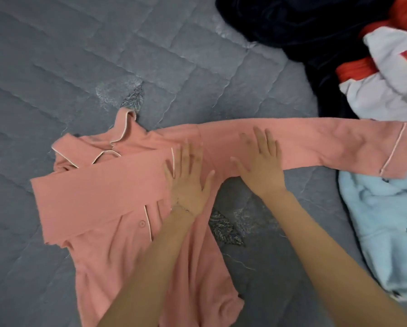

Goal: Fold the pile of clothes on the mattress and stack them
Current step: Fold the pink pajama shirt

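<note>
Pink pajama shirt (117,185) lies under both flat hands, left hand (188,182) and right hand (261,166).

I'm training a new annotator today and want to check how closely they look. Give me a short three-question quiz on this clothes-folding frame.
1. True or false: the left hand and the right hand both lie flat, fingers straight, on the pink shirt.
2. How do the shirt's sleeves lie? A) both folded across the body; B) one folded across the body, one stretched out to the side; C) both stretched out to the sides.
3. Fill in: the fluffy garment beside the stretched sleeve is light ____.
Key: 1 true; 2 B; 3 blue.
</note>
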### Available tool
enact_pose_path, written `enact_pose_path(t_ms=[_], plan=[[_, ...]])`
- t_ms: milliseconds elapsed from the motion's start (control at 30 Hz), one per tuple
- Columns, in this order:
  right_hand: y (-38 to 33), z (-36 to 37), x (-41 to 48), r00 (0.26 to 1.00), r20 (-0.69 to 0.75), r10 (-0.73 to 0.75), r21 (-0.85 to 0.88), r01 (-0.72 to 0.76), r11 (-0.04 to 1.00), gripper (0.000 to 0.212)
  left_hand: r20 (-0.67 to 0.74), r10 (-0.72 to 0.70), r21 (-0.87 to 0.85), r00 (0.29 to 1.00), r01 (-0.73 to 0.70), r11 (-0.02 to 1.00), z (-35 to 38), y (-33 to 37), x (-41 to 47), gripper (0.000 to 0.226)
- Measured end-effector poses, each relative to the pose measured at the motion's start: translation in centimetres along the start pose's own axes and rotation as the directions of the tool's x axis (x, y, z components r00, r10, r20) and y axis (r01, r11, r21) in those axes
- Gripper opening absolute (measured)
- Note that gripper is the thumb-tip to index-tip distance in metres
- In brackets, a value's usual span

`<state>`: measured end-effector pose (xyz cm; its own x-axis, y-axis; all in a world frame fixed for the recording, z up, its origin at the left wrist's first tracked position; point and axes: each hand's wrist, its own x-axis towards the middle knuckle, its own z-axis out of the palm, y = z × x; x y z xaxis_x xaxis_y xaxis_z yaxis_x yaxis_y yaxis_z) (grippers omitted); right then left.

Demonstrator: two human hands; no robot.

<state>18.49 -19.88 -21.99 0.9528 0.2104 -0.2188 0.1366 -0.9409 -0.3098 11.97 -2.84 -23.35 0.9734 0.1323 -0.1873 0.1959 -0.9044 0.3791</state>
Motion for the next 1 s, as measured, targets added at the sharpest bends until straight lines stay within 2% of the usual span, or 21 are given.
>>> enact_pose_path(t_ms=[167,300,433,533,667,733,767,867,933,1000], plan=[[5.7,-3.4,-0.5,0.994,-0.039,0.101,-0.013,-0.102,0.995,0.067,0.031,0.087,0.060,0.996,-0.089,0.994,1.5,6.2,1.9,0.069],[10.5,-5.9,-1.0,0.976,-0.094,0.196,-0.042,-0.201,0.979,0.068,0.033,0.129,-0.005,0.991,-0.129,0.992,3.1,10.0,3.4,0.076],[16.0,-8.5,-2.0,0.907,-0.229,0.353,-0.031,-0.369,0.929,0.071,0.079,0.135,0.003,0.988,-0.136,0.991,4.7,13.2,4.1,0.077],[18.6,-9.7,-2.8,0.864,-0.253,0.435,-0.048,-0.461,0.886,0.077,0.115,0.131,-0.091,0.985,-0.120,0.989,5.6,15.5,3.7,0.075],[19.2,-10.1,-2.4,0.864,-0.258,0.432,-0.024,-0.453,0.891,0.073,0.196,0.203,-0.266,0.959,-0.147,0.953,6.2,17.6,2.5,0.072],[19.0,-10.5,-2.1,0.856,-0.313,0.413,0.058,-0.416,0.907,0.070,0.216,0.240,-0.328,0.947,-0.161,0.931,6.1,18.3,1.9,0.070],[19.0,-10.6,-2.0,0.848,-0.337,0.410,0.155,-0.379,0.912,0.069,0.217,0.253,-0.371,0.943,-0.160,0.915,6.0,18.7,1.6,0.068],[18.0,-10.6,-2.2,0.828,-0.318,0.462,0.507,-0.264,0.821,0.071,0.230,0.242,-0.608,0.942,-0.055,0.792,5.3,20.2,1.3,0.061],[16.4,-10.3,-2.3,0.825,-0.311,0.472,0.600,-0.215,0.771,0.068,0.279,0.173,-0.774,0.945,0.115,0.622,4.4,21.2,1.4,0.058],[14.0,-9.7,-2.4,0.838,-0.282,0.467,0.656,-0.187,0.731,0.065,0.325,0.112,-0.864,0.939,0.247,0.439,3.5,21.6,1.7,0.053]])
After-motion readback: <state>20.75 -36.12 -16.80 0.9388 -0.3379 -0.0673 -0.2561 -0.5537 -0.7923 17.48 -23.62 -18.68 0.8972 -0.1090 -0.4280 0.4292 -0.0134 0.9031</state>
